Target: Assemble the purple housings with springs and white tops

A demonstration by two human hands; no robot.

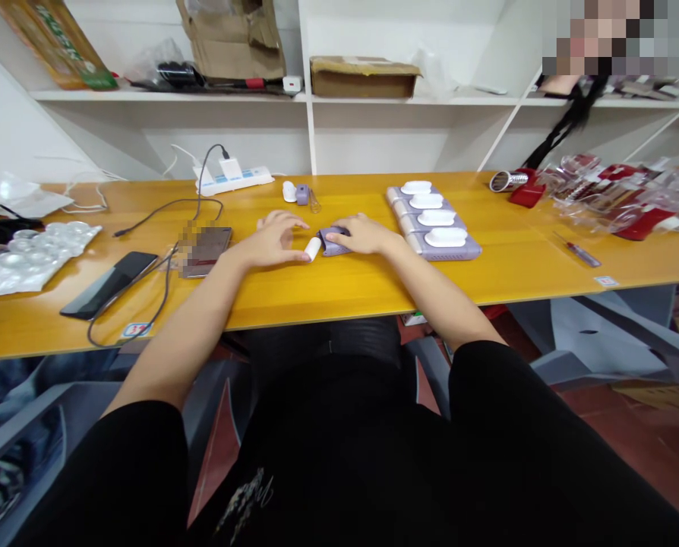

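My left hand (274, 239) hovers over the wooden table with its thumb and fingers spread apart. Its thumb tip touches or nearly touches a small white rounded plastic piece (312, 249). Beside that piece, my right hand (365, 234) has its fingers closed over a purple plastic casing (335, 243) lying on the table; part of the casing is hidden under the fingers. To the right, several purple casings with white oval tops (445, 238) stand in a close row. Farther back sits a smaller purple and white part (301, 194), with a thin loop next to it.
Phones (112, 285) and a dark cable (165, 304) lie at left, near bubble wrap (37, 254). A power strip (234, 181) stands at the back. On the right are a screwdriver (582, 252) and a heap of red and clear plastic parts (613, 194). Shelves rise behind; another person is at upper right.
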